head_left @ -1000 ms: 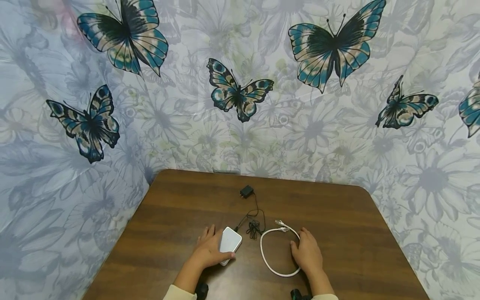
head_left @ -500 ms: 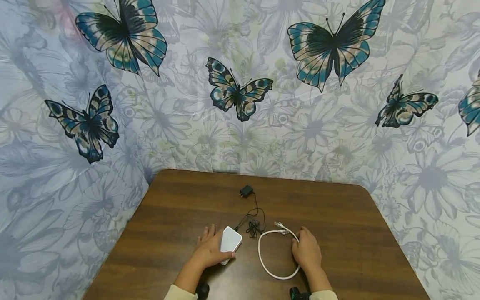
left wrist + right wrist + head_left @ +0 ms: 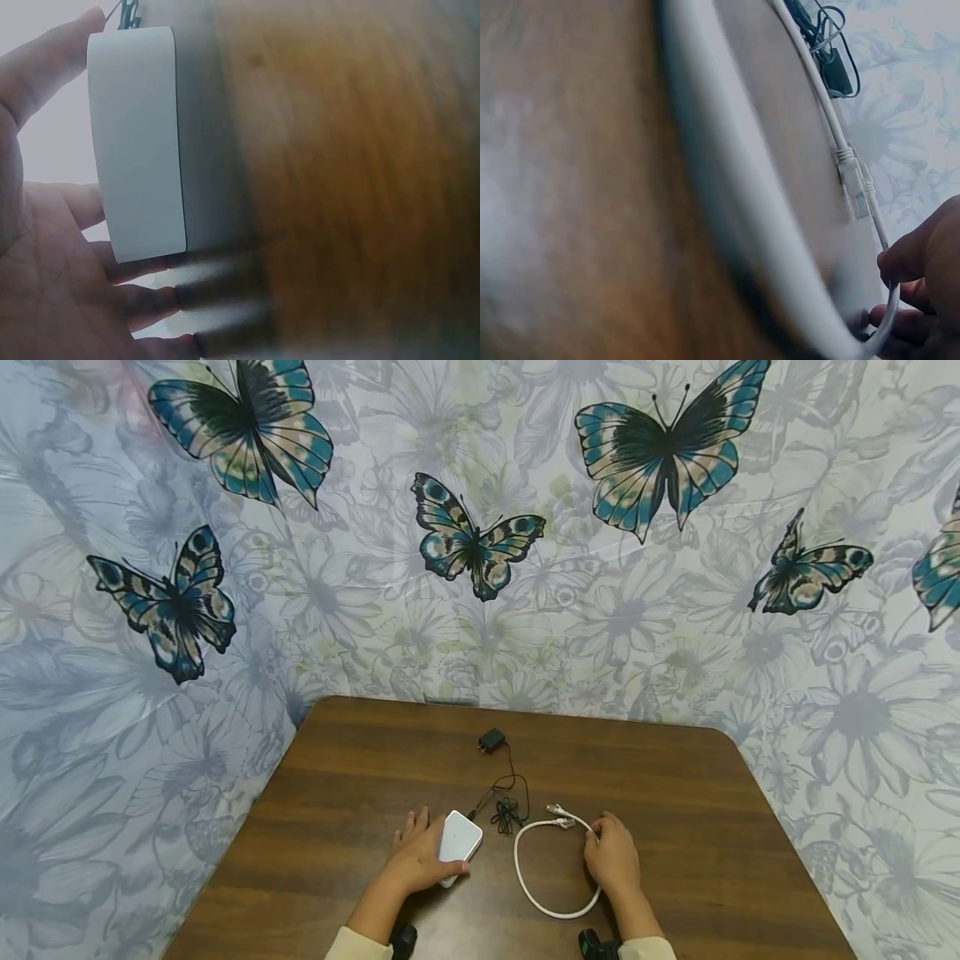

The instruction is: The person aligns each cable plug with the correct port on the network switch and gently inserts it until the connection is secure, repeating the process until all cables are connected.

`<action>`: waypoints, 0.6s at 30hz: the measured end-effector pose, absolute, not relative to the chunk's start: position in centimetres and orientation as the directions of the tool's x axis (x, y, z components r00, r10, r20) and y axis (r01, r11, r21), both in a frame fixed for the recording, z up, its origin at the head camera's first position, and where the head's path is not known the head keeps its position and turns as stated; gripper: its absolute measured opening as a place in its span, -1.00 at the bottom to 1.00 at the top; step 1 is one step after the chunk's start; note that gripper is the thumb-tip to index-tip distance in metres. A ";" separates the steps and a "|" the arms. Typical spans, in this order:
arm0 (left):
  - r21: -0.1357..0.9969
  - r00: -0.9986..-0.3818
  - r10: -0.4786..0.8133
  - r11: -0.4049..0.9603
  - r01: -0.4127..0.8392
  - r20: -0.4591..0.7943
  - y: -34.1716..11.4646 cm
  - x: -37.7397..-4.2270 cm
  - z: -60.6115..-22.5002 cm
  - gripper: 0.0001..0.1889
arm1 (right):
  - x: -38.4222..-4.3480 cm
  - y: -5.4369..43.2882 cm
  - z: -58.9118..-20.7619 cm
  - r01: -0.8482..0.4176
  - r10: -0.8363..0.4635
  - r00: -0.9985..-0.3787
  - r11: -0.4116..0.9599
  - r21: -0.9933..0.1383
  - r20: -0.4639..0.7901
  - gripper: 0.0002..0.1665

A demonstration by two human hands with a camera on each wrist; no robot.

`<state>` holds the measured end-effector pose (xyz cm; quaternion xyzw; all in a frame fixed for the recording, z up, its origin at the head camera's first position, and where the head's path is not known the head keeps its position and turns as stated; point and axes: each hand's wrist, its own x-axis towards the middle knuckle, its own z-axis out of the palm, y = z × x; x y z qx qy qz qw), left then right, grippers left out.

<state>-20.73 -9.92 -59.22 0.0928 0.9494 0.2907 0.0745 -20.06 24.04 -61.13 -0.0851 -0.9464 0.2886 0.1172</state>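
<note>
In the head view my left hand (image 3: 416,858) holds a small white box-shaped device (image 3: 460,841), thumb on its near side and fingers along its left. The left wrist view shows the blank side of the device (image 3: 139,142) between thumb and fingers. My right hand (image 3: 612,857) pinches a white Ethernet cable (image 3: 517,864), looped on the table with its clear plugs (image 3: 561,817) near each other. The right wrist view has thumb and fingers meeting on the cable (image 3: 825,105), close to one plug (image 3: 857,196).
A thin black cord (image 3: 507,814), partly bundled, runs from the device to a black power adapter (image 3: 492,741) farther back. Everything lies on a brown wooden table (image 3: 675,793). Behind it hangs a butterfly-patterned cloth (image 3: 360,568).
My right thumb has closed toward the fingers, pinching the cable. The loop has shifted slightly left. My left hand keeps its hold on the device.
</note>
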 end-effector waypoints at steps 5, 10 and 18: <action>0.563 -0.973 0.212 0.817 0.124 -0.094 -10.0 -20.8 -59.1 0.08 | -20.2 24.0 -60.5 0.083 0.232 -0.958 0.788 -0.611 0.170 -0.85; 0.562 -0.973 0.210 0.818 0.120 -0.098 -10.0 -20.8 -59.0 0.08 | -20.3 24.1 -60.2 0.069 0.243 -0.952 0.764 -0.641 0.188 -0.83; 0.565 -0.972 0.215 0.816 0.122 -0.099 -10.0 -20.8 -59.2 0.08 | -20.4 24.2 -59.7 0.116 0.282 -0.951 0.707 -0.698 0.128 -0.82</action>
